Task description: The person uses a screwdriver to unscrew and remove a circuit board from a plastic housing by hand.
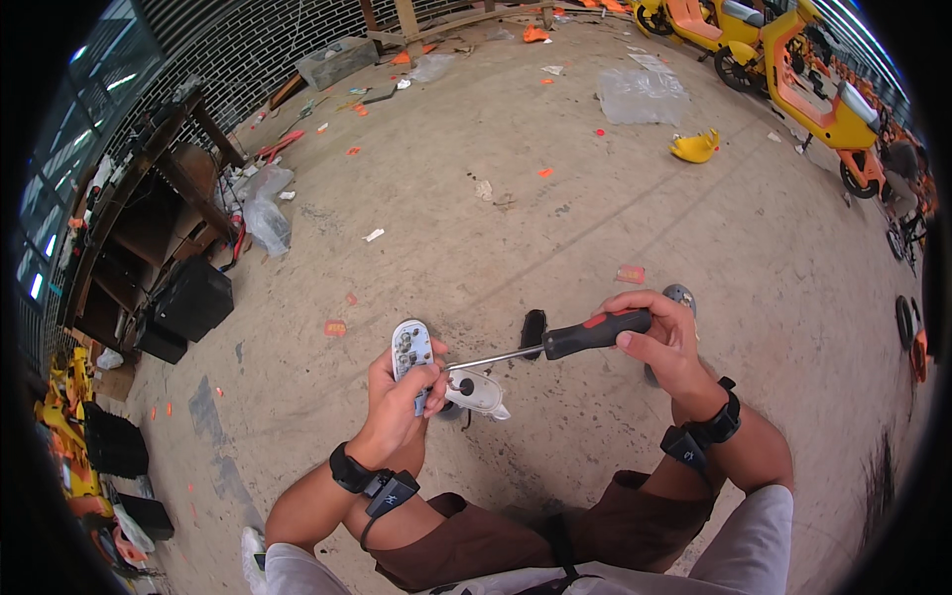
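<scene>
My left hand (pixel 402 397) grips a small, light grey oval part (pixel 412 347) with fittings on its face. My right hand (pixel 659 337) holds a black-and-red screwdriver (pixel 585 335) level, its metal shaft reaching left to my left hand; I cannot tell exactly what the tip touches. Below them on the floor lies a white plastic housing (pixel 481 397) with a dark round piece. A small black oblong object (pixel 534 327) lies just beyond the shaft. A grey shoe (pixel 680 296) shows partly behind my right hand.
Yellow scooters (pixel 813 99) stand at the back right, near a yellow fragment (pixel 694 147). A dark wooden bench (pixel 174 154) and black boxes (pixel 193 302) are on the left, with more yellow parts (pixel 64 416). Plastic sheets (pixel 640 97) and scraps lie on the concrete floor (pixel 446 218).
</scene>
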A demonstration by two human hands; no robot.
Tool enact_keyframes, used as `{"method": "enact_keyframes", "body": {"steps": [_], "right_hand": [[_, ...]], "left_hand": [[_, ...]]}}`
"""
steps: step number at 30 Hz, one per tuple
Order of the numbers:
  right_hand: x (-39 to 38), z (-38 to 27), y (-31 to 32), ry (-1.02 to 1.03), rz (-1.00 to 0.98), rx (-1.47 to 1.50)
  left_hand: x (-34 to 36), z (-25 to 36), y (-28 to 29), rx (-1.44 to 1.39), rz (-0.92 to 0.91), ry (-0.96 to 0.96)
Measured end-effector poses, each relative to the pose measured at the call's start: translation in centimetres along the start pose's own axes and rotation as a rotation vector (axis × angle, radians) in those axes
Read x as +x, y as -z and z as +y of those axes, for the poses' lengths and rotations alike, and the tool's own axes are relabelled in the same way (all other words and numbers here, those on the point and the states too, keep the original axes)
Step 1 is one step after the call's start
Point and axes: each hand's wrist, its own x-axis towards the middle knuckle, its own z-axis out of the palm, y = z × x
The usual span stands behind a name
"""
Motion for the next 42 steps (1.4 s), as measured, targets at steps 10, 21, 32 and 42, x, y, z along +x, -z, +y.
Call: {"method": "enact_keyframes", "body": {"steps": [10,21,32,42], "right_hand": [[0.3,-0.1,-0.1,-0.032,0.000,0.009],[1.1,1.4,0.2,-0.182,0.113,0.093],[0.7,0.5,-0.5,-0.054,0.134,0.031],[-1.8,-0.4,-1.2,0.074,0.091,-0.244]], "left_hand": [[0.1,-0.2,0.2,0.035,-0.013,-0.019],[0.6,-0.5,0.2,0.028,-0.010,0.009],[1.6,-1.0,0.8,-0.335,-0.061,0.205],[1.8,-0.6,-0.8,-0.273,0.019,0.258]]}}
